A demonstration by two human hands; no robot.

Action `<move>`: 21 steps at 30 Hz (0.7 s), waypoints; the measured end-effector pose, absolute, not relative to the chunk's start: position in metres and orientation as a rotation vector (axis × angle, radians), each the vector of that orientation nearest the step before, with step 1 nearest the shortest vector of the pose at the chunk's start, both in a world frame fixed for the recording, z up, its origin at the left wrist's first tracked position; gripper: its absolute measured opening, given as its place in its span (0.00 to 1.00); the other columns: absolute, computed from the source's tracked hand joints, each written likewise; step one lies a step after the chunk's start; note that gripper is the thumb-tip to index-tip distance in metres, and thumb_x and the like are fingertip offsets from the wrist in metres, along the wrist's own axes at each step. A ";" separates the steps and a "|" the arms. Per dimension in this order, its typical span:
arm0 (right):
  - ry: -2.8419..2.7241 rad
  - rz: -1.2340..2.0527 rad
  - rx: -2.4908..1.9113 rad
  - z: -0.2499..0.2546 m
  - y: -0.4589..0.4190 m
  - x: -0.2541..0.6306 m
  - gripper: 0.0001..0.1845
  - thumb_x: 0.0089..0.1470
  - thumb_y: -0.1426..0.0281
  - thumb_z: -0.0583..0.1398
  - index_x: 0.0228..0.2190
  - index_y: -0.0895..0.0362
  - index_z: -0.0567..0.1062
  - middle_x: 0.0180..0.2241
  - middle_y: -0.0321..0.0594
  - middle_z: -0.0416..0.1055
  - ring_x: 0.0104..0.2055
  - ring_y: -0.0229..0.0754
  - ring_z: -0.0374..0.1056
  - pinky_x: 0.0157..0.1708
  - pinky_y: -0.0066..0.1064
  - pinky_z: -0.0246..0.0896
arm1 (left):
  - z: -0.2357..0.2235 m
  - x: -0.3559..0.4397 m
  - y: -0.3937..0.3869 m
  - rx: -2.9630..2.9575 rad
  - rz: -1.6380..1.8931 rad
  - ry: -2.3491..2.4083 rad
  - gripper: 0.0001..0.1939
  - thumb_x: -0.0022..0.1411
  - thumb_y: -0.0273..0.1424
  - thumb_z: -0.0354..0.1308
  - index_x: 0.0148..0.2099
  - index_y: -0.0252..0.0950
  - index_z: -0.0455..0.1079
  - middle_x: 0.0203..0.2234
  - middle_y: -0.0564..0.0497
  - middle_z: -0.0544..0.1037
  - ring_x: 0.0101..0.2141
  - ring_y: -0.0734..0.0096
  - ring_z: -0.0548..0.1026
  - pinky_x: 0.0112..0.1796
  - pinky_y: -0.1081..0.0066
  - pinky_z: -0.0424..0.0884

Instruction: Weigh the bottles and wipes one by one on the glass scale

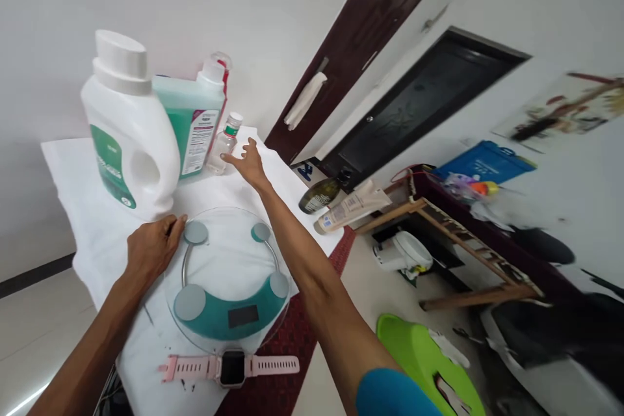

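From where I stand, the right hand (252,166) is spread and empty, thumb pointing at the small bottle (223,148) just to its left; whether they touch, I can't tell. A good hold would be low around the bottle's body, fingers opposite thumb, knuckles clear of the green jug (184,123) beyond. The left hand (152,246) is curled by the scale's (228,279) edge, gripping what, if anything, I can't see; light pressure suits that glass.
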State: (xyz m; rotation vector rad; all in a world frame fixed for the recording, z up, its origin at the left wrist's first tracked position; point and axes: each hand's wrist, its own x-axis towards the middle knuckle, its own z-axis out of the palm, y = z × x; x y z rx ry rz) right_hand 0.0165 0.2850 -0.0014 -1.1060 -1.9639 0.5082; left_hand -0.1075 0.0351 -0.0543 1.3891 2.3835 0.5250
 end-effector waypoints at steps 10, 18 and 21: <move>-1.476 -0.198 -1.236 0.012 0.184 0.241 0.42 0.56 0.52 0.68 0.64 0.54 0.64 0.67 0.59 0.61 0.72 0.62 0.57 0.71 0.62 0.56 | -0.054 -0.109 0.034 1.373 0.559 2.393 0.22 0.76 0.45 0.47 0.42 0.40 0.79 0.37 0.41 0.84 0.40 0.49 0.79 0.33 0.67 0.57; -1.122 0.108 -1.615 -0.001 0.244 0.298 0.52 0.42 0.52 0.75 0.62 0.59 0.64 0.65 0.66 0.66 0.71 0.68 0.60 0.69 0.61 0.57 | -0.050 -0.108 0.035 1.253 0.648 2.428 0.19 0.71 0.47 0.51 0.37 0.42 0.76 0.33 0.46 0.82 0.38 0.53 0.75 0.34 0.68 0.58; -1.091 0.161 -1.638 -0.010 0.259 0.292 0.43 0.44 0.55 0.75 0.57 0.58 0.70 0.58 0.61 0.75 0.63 0.65 0.71 0.63 0.57 0.66 | -0.047 -0.106 0.034 1.235 0.694 2.426 0.19 0.68 0.48 0.52 0.32 0.42 0.72 0.28 0.46 0.79 0.35 0.54 0.74 0.34 0.66 0.58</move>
